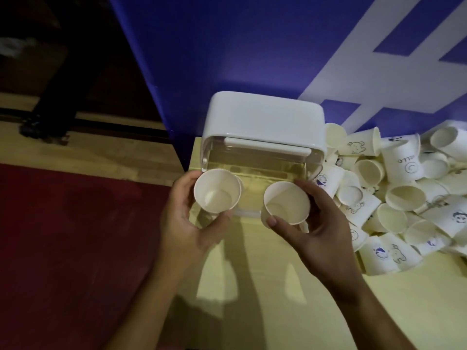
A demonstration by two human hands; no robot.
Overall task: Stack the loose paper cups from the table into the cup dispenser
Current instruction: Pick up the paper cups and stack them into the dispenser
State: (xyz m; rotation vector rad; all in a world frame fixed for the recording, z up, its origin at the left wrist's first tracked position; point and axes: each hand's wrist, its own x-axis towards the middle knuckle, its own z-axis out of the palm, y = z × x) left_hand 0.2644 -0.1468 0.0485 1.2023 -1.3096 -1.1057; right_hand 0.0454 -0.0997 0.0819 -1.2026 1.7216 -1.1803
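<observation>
A white-lidded cup dispenser point(262, 125) with a clear body stands on the pale yellow table point(265, 286) against the blue wall. My left hand point(187, 223) grips one white paper cup point(217, 190), mouth up, just in front of the dispenser's left side. My right hand point(318, 231) grips a second paper cup point(286, 202), mouth up, in front of the dispenser's right side. The two cups are apart. A heap of loose paper cups point(404, 195) lies to the right of the dispenser.
The blue wall panel with white stripes point(252, 46) rises right behind the dispenser. The table's left edge runs just left of the dispenser; beyond it are a red carpet point(63, 236) and wooden floor. A person's dark legs point(50, 102) stand at far left.
</observation>
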